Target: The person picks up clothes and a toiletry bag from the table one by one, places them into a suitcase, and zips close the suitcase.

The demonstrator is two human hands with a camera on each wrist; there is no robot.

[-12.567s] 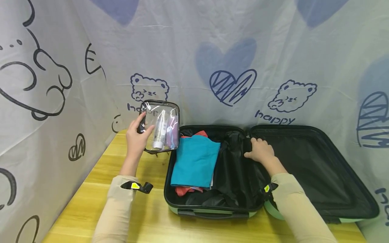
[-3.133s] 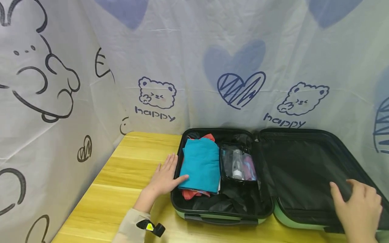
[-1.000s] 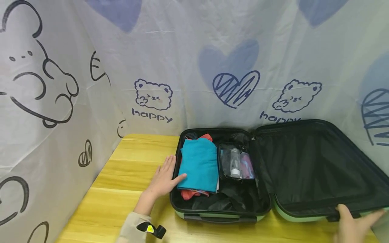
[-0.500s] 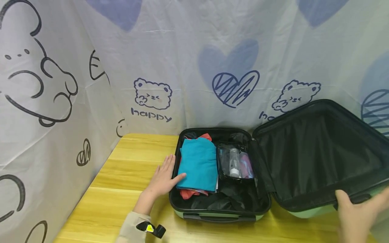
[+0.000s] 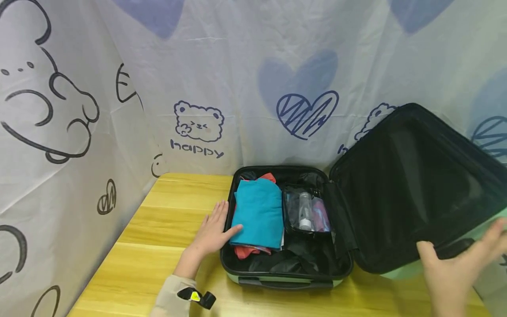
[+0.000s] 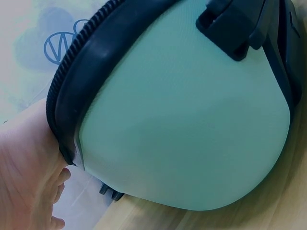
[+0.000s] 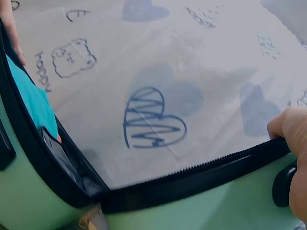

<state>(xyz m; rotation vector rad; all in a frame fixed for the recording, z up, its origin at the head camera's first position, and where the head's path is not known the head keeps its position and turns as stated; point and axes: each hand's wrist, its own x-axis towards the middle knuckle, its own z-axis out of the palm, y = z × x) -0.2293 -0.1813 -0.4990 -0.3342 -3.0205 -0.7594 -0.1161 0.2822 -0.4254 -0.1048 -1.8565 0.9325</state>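
Your head camera looks forward and down over the worktop (image 5: 166, 229) at the whole open suitcase (image 5: 285, 273) against the printed cloth (image 5: 237, 66). Your left wrist camera sits very close to the case's mint shell (image 6: 182, 120). Your right wrist camera, equally near, faces along the lid's zip edge (image 7: 192, 179) toward that cloth (image 7: 192, 57).
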